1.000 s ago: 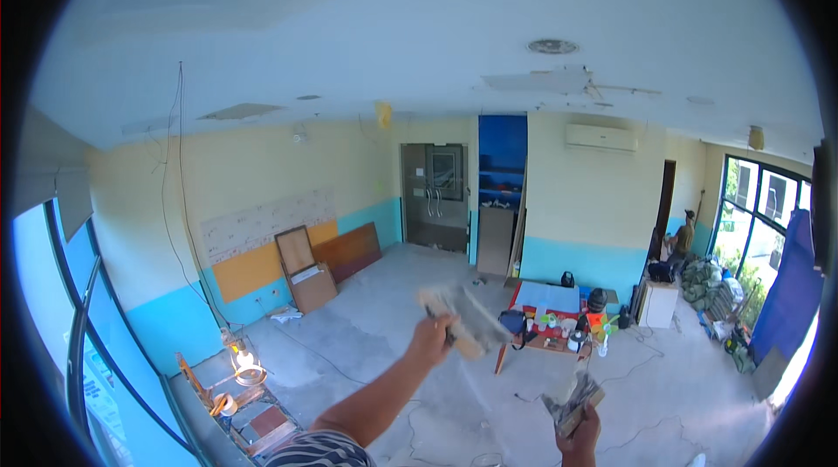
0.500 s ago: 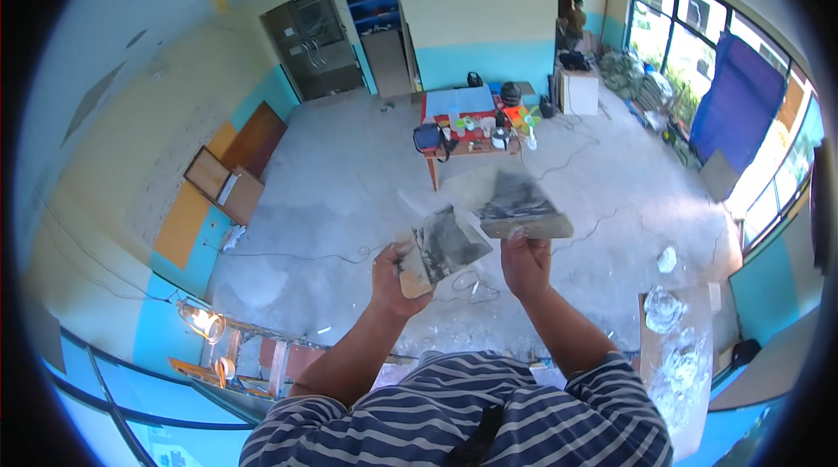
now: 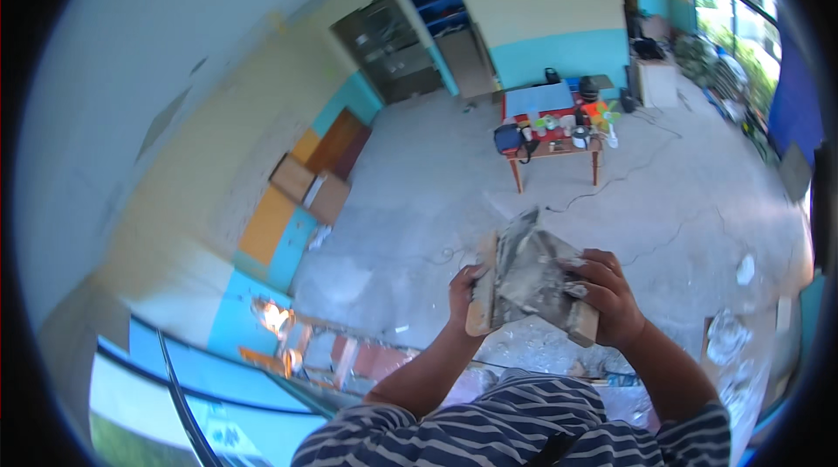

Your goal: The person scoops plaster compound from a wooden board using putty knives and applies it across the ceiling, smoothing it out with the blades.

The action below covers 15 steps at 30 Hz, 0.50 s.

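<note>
Before my chest I hold two wide putty knives, their blades grey with wet plaster. My left hand (image 3: 463, 299) is closed round the wooden back of the left putty knife (image 3: 483, 297), which stands nearly on edge. The right putty knife (image 3: 582, 324) is in my right hand (image 3: 608, 294), its fingers spread across the smeared blade and wooden back. In this view the blades overlap between my hands; whether they touch, I cannot tell. Plaster clings to my right fingers.
A wooden table (image 3: 563, 149) loaded with cups and bags stands ahead, with a dark cable (image 3: 587, 198) on the floor near it. Boards (image 3: 330, 196) lean on the left wall. A lit lamp (image 3: 275, 317) is at lower left. Clear plastic sheeting (image 3: 726, 336) lies at lower right.
The two putty knives, held apart before, have come together and overlap. My right hand has turned, its fingers now over the blade. The view has swung to the left.
</note>
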Motion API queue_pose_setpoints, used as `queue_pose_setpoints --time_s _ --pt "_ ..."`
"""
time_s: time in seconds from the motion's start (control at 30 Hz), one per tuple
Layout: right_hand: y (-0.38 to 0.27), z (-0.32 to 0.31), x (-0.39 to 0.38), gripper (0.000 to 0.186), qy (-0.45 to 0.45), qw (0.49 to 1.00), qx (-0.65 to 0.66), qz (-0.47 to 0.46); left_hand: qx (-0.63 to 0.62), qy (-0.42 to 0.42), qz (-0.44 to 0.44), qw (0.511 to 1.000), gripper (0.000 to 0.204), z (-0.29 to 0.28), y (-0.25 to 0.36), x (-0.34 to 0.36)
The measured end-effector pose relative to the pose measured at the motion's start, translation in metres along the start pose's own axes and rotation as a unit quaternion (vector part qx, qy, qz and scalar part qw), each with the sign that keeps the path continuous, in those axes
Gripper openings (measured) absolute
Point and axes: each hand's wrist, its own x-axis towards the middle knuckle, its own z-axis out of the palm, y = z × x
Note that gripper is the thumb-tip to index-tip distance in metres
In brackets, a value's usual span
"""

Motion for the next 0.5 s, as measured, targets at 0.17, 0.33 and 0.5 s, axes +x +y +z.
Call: queue_pose_setpoints --time_s 0.17,0.33,0.5 --pt "0.014 -0.006 -0.012 0.044 -0.014 0.996 -0.086 0.029 0.080 0.153 -0.016 0.985 0.036 0.048 -0.004 0.009" --pt "0.033 -0.012 -0.030 0.037 -0.033 0.989 -0.122 0.078 0.054 0.123 -0.032 0.990 0.041 0.047 -0.001 0.016" --pt "0.057 -0.015 -0.080 0.031 -0.079 0.963 -0.164 0.197 0.044 0.070 0.041 0.996 0.041 0.064 0.019 0.021"
